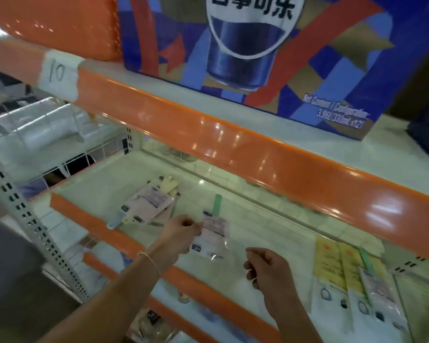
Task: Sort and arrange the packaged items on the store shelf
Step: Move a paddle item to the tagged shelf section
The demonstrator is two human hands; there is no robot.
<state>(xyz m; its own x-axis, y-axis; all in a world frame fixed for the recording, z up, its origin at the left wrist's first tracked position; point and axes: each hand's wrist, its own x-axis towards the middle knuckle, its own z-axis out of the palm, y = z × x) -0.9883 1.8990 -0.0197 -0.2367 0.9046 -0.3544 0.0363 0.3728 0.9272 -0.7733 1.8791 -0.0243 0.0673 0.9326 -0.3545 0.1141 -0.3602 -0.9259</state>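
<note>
1. Bare and curled, my right hand [266, 268] holds nothing, hovering above the shelf [270, 233].
2. My left hand [181, 235] pinches a clear packet [214, 233] over the shelf's front.
3. Further back lies a pile of packets [150, 206].

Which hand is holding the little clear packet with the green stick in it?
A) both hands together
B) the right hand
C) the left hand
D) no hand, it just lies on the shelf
C: the left hand pinches the edge of the clear packet over the shelf, while the right hand is curled beside it with no packet visible in its grip.
</note>
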